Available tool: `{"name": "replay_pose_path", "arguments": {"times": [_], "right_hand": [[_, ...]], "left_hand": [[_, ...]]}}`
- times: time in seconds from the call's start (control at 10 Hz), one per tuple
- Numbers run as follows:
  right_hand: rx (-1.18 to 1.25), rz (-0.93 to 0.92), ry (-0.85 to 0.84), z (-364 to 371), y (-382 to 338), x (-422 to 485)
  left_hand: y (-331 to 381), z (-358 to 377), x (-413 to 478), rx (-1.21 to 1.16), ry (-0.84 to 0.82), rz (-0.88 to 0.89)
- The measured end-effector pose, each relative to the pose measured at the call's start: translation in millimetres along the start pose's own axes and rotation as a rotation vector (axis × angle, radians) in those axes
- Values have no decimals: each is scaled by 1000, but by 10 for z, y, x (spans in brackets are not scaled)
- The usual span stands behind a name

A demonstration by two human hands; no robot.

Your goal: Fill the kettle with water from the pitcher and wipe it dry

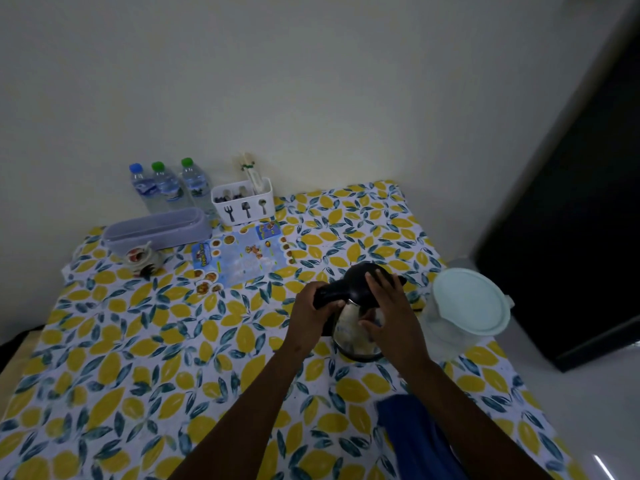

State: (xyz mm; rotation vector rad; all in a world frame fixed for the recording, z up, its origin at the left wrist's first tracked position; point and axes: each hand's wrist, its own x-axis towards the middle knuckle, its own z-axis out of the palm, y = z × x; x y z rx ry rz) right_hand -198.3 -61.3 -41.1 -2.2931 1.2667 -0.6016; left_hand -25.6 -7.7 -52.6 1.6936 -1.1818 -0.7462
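While both hands grip the kettle (353,327), the lidded pitcher (464,306) seemingly holds water.

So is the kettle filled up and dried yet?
Nothing looks done yet. The left hand grips the kettle by its handle, and the right hand rests on its closed lid and side. The pitcher stands lidded beside it. Pouring is left, then wiping, probably with the blue cloth.

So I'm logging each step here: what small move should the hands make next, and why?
Probably lift the kettle's lid open. The left hand grips the handle, the right hand rests on the closed lid, and the pitcher waits beside it.
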Motion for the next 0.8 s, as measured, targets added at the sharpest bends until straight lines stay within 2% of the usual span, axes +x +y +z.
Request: {"name": "replay_pose_path", "arguments": {"times": [0.3,0.5,0.6,0.7,0.8], "right_hand": [[16,-25,13,105,148,-49],[-109,-64,43,137,167,-63],[-311,-145,118,143,48,-60],[-389,-196,117,192,-91,-3],[-290,-298,65,219,-302,120]], "left_hand": [[-126,83,74,98,-55,42],[-102,62,-15,217,-33,115],[-132,-63,-118,398,7,220],[-105,-257,-157,447,22,264],[56,-623,-207,551,72,269]]}}
